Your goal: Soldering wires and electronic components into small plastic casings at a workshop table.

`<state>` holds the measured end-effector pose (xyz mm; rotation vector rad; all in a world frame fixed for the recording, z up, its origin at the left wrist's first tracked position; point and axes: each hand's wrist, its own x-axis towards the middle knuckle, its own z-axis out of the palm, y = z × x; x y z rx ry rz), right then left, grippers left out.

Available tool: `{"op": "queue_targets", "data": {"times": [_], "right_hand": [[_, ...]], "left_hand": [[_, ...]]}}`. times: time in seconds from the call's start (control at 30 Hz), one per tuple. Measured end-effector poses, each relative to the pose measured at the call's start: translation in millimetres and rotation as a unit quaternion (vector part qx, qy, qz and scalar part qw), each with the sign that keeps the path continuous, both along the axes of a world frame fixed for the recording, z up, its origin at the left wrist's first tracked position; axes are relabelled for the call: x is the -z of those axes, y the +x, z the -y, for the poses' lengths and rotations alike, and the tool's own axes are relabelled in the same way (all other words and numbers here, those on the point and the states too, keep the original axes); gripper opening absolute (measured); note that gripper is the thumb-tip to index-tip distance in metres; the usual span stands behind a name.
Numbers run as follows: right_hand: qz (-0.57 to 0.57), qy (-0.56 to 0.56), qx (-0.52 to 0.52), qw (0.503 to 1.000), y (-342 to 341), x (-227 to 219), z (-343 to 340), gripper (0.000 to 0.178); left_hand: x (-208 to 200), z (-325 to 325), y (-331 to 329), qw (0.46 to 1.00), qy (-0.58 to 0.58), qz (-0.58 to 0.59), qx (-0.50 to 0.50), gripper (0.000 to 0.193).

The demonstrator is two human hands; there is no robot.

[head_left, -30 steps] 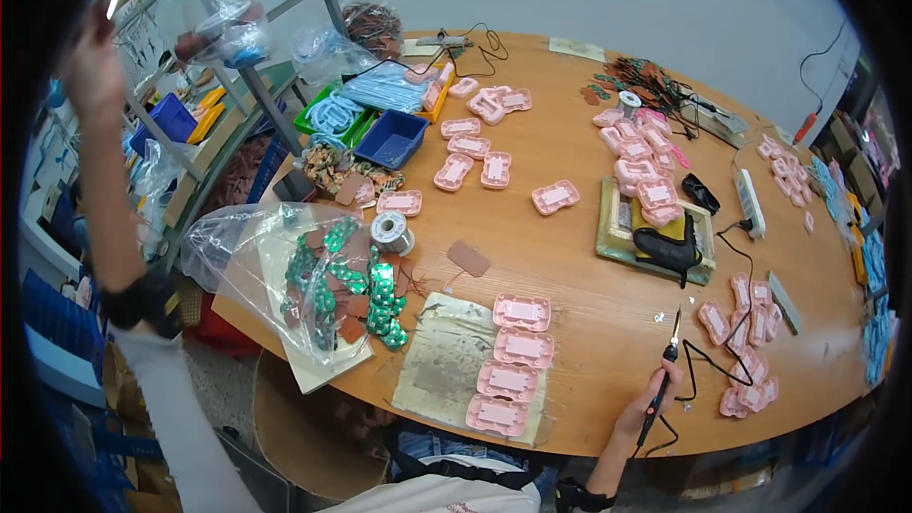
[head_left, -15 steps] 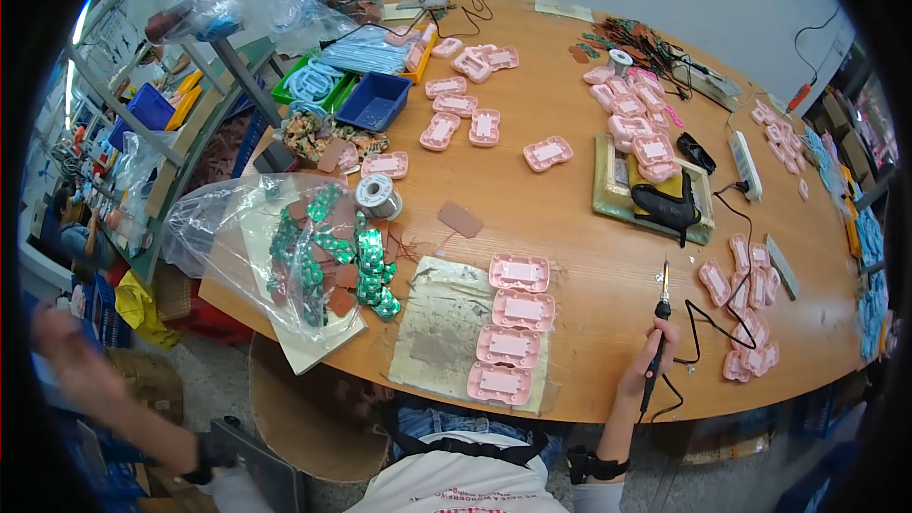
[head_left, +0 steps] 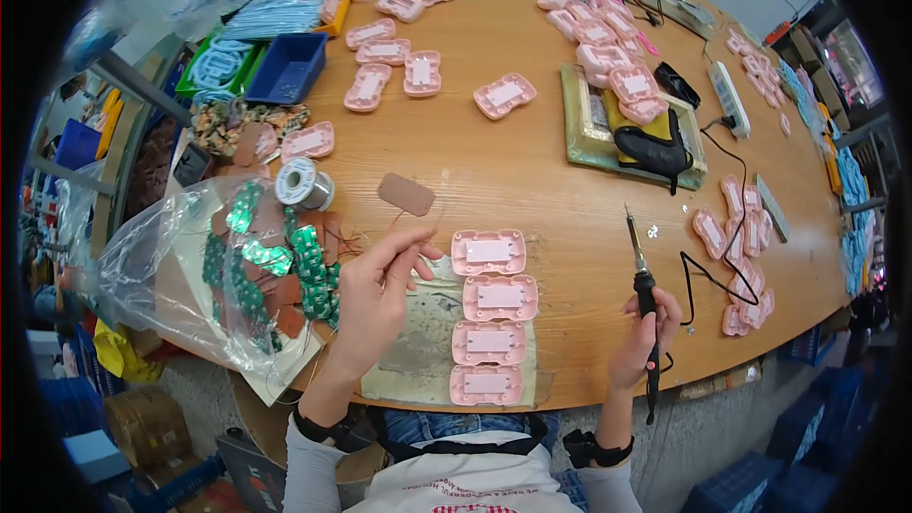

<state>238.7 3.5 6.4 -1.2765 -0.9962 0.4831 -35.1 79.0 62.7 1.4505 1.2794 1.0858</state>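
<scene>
A wooden worktop spans the scene, a clear plastic bag of green boards slumped at its left. Four pink plastic shells line up from near to far, partly on a stained mat. The left hand hovers beside them, fingers drawn close together (whether they pinch a wire, one cannot tell), short of a brown board lying flat beyond. At right, the right hand grips a soldering iron, tip aimed at the far side. A careless swing left could bring that tip, if hot, against plastic or skin; the black cord looped alongside could snag and jerk it. The nearest shell sits by the near edge, where a nudge could tip it off; bare wood between row and iron leaves room to move.
</scene>
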Motion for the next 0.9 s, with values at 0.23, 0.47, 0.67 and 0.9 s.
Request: {"op": "queue_targets", "data": {"times": [0.23, 0.47, 0.67, 0.9], "right_hand": [[-0.047, 0.024, -0.054, 0.997, -12, 1, -20, 0.03], [-0.065, -0.008, -0.027, 0.998, -8, 11, -32, 0.031], [-0.068, -0.019, -0.037, 0.997, -5, 22, -34, 0.03], [-0.075, -0.019, -0.029, 0.997, -7, 21, -35, 0.029]], "left_hand": [[20, -11, 3, 0.994, -0.076, -0.07, 0.046, 0.014], [41, -18, -22, 0.939, 0.024, -0.343, -0.012, 0.018], [21, -21, -10, 0.908, 0.08, -0.41, -0.01, 0.025], [37, -59, 9, 0.914, 0.037, -0.404, 0.023, 0.023]]}}
